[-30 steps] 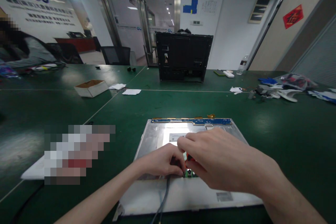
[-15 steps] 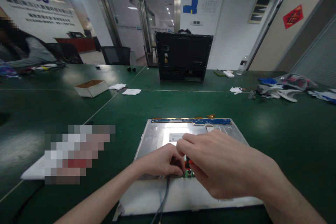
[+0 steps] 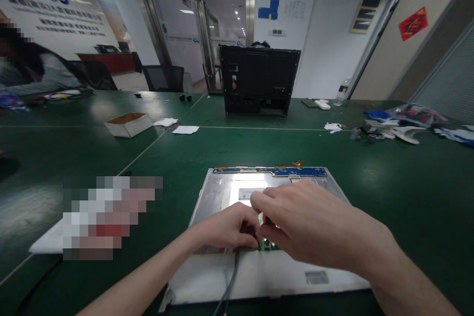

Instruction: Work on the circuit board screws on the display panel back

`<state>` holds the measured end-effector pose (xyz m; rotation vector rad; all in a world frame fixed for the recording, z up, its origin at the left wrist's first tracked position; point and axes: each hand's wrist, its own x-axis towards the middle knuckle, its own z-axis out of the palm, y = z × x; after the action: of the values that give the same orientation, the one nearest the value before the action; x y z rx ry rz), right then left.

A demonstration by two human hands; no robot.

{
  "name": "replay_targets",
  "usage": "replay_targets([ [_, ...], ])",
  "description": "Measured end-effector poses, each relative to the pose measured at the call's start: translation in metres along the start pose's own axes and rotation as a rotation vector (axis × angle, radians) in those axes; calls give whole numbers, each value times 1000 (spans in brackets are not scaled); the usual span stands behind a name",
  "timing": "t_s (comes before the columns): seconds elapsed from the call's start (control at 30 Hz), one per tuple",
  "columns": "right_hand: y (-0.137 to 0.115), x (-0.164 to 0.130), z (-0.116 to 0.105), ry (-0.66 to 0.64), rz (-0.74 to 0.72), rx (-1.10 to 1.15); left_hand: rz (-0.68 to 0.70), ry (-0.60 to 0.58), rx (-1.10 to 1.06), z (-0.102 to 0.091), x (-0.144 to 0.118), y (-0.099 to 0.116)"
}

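A flat display panel (image 3: 211, 192) lies face down in front of me, its metal back up, with a blue circuit strip (image 3: 244, 171) along the far edge and a white band (image 3: 274, 276) nearest me. My right hand (image 3: 307, 222) is closed over the panel around a red-and-black screwdriver (image 3: 265, 219), mostly hidden by the fingers. Below it shows a small green circuit board (image 3: 267, 245). Beside that board my left hand (image 3: 235, 227) is curled, thumb and fingers together at the board's left edge; what they pinch is hidden. Dark cables (image 3: 234, 276) run from under it towards me.
A black monitor housing (image 3: 259, 81) stands at the far side of the green table (image 3: 174, 158). To the left are a small open box (image 3: 129, 126) and a blurred-out white item (image 3: 48, 239). Loose parts and bags (image 3: 418, 116) lie far right. Another person (image 3: 40, 69) sits far left.
My right hand has turned and shifted slightly on the screwdriver, uncovering a grey label on the white band. My left hand stays in place.
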<state>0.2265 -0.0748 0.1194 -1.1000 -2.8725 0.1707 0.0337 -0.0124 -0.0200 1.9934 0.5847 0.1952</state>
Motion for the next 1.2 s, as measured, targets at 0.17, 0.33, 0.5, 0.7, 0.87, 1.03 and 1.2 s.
replay_targets([
  [0.17, -1, -3, -2, 14, -43, 14, -63, 19, 70, 1, -2, 3],
  [0.33, -2, -2, -4, -25, -46, 19, -48, 23, 94, 2, -1, 4],
  [0.5, -1, -1, -1, -8, -20, 2, -39, 8, 55, 0, -1, 3],
  [0.7, -1, 0, 1, -4, 10, -18, -36, 5, 46, 1, 0, 0],
  [0.87, -3, -2, -4, -42, -29, 0, -37, 19, 54, 2, -1, 3],
  [1.03, -2, -2, -3, -26, -32, 10, -58, 13, 62, 0, -1, 6],
  [1.2, 0, -1, 0, 10, -15, -8, -51, 7, 61, 0, 0, 3],
])
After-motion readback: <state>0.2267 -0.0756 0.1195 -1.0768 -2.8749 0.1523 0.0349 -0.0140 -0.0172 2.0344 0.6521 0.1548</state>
